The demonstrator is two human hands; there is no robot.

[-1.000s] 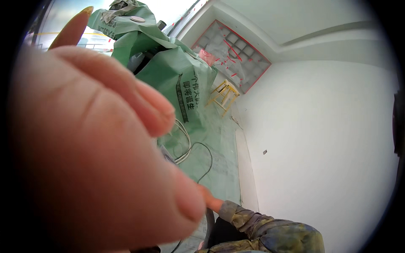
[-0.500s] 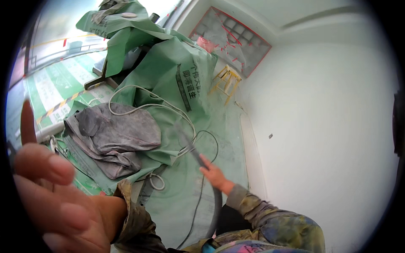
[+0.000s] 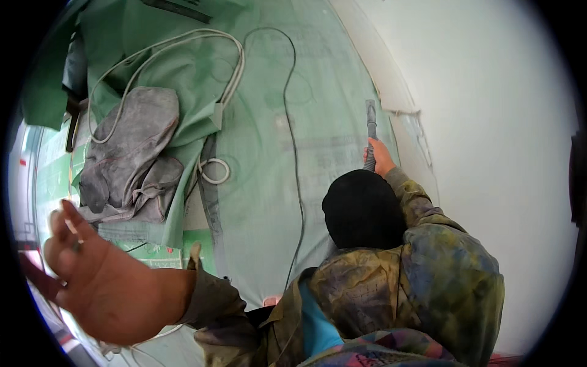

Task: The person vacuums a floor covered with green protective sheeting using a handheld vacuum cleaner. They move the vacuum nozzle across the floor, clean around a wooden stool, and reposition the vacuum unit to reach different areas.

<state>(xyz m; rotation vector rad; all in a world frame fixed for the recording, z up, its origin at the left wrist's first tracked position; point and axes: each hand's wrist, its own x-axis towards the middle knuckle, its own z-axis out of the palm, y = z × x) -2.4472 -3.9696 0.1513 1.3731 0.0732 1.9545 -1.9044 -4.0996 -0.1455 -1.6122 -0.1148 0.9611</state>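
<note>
My right hand point(image 3: 380, 158) is wrapped round a grey ribbed vacuum hose point(image 3: 370, 163). A straight grey tube end point(image 3: 371, 115) sticks out beyond my fingers, over the green floor sheet close to the foot of the white wall. Nearer to me, a rounded black shape, which looks like my bent knee point(image 3: 364, 209), hides the rest of the hose. My left hand point(image 3: 116, 284) is raised at the left with its fingers apart and bent a little, holding nothing. Beyond it lies a crumpled grey cloth bag point(image 3: 137, 144) on the green sheet.
A pale cable point(image 3: 235, 76) loops over the bag and the sheet. A thin black cord point(image 3: 292, 134) runs down the middle of the green floor covering point(image 3: 257, 171). The white wall point(image 3: 483, 153) rises at the right, its lower edge torn or chipped.
My view has tipped down toward the floor. The hose tube, held before over the sheet pointing up-left, now points straight ahead beside the wall. My left hand appears lower and further from the camera.
</note>
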